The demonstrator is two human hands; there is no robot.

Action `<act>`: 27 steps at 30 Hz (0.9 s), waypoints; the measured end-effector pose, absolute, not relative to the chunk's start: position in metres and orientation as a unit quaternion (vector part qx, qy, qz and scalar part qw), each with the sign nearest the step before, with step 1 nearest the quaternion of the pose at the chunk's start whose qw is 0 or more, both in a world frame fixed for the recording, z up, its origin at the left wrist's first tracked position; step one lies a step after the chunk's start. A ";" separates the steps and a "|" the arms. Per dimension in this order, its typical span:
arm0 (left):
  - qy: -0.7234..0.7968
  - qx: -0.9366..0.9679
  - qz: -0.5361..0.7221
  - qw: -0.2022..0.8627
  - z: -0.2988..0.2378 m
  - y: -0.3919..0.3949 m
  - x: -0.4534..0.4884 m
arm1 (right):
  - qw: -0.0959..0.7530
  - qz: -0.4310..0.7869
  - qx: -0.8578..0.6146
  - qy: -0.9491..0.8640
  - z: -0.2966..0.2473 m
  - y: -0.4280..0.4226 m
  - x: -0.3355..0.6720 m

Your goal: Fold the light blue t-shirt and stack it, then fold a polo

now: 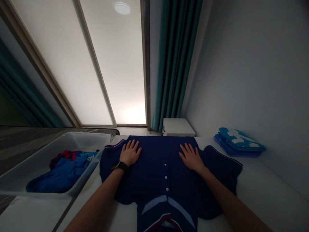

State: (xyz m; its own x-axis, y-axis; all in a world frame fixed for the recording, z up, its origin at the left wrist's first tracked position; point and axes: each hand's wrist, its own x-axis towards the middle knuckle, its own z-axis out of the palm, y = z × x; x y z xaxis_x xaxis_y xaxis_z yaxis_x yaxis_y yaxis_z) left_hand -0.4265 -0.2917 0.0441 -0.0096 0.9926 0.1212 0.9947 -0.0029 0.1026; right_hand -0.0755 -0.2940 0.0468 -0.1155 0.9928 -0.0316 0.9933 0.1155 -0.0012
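A navy polo shirt (pixel 154 183) lies face up on the white tabletop (pixel 267 187), collar nearest. The left grip (pixel 130 153) and right grip (pixel 191 157) press open and flat on it, fingers spread. A plastic tub (pixel 84 139) of blue clothes (pixel 63 173) sits left; a folded blue stack (pixel 238 143) sits far right

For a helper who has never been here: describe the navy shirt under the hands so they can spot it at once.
On the white table below the frosted glass door, the navy polo shirt lies spread flat under the left hand and right hand. Unlike the crumpled blue clothes in the plastic bin and the folded blue stack, it has white buttons.
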 end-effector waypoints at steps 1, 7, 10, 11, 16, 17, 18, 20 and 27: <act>-0.717 -0.693 -0.077 0.005 0.044 -0.294 -0.429 | 0.013 -0.010 0.661 0.750 0.048 -0.290 -0.079; -0.770 -0.635 -0.062 0.014 0.048 -0.310 -0.444 | 0.011 -0.019 0.628 0.778 0.051 -0.277 -0.103; -0.772 -0.632 -0.061 0.034 0.050 -0.314 -0.444 | 0.007 -0.018 0.635 0.772 0.051 -0.280 -0.106; -0.763 -0.641 -0.062 0.046 0.051 -0.314 -0.442 | 0.007 -0.016 0.639 0.769 0.051 -0.282 -0.106; -0.698 -0.707 -0.074 0.083 0.052 -0.317 -0.427 | 0.004 0.000 0.649 0.761 0.048 -0.296 -0.092; -0.683 -0.722 -0.077 0.079 0.052 -0.318 -0.424 | 0.002 0.002 0.653 0.757 0.047 -0.300 -0.088; -0.669 -0.736 -0.079 0.070 0.051 -0.320 -0.421 | 0.001 0.004 0.658 0.753 0.047 -0.304 -0.085; -0.650 -0.754 -0.084 0.046 0.050 -0.323 -0.418 | 0.000 0.004 0.664 0.747 0.046 -0.313 -0.080; -0.681 -0.726 -0.091 0.008 0.044 -0.341 -0.411 | 0.000 0.003 0.669 0.743 0.043 -0.331 -0.074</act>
State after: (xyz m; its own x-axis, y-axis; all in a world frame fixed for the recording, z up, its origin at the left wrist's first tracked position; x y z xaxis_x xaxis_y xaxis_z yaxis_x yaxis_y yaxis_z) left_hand -0.4115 -0.3409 0.0439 0.0551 0.9882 0.1430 0.9911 -0.0715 0.1121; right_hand -0.0739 -0.3306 0.0434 -0.1046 0.9945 0.0030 0.9945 0.1046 0.0045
